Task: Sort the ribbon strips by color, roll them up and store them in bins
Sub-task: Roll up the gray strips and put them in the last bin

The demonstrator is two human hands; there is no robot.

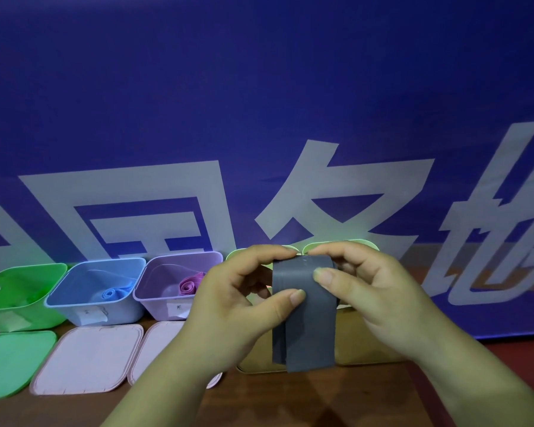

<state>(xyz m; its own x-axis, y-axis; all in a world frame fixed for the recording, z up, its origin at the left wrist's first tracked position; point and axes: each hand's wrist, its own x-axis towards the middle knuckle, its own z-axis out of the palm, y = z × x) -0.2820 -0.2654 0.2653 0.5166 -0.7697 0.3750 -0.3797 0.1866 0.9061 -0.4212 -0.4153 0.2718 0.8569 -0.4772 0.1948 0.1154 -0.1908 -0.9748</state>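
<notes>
A grey ribbon strip (305, 322) is folded over at the top, and its two ends hang down in front of me. My left hand (244, 291) pinches its left edge between thumb and fingers. My right hand (361, 282) pinches the top fold and right edge. A row of bins stands at the back: a green bin (16, 294), a blue bin (84, 306) with a rolled blue ribbon (113, 293), and a purple bin (158, 300) with a rolled pink ribbon (188, 285). Two pale green bins (342, 245) are mostly hidden behind my hands.
Lids lie flat on the brown table in front of the bins: a green lid (10, 362), two pink lids (90, 359), and tan lids (361, 343) under the ribbon. A blue banner with large white characters (259, 118) forms the back wall.
</notes>
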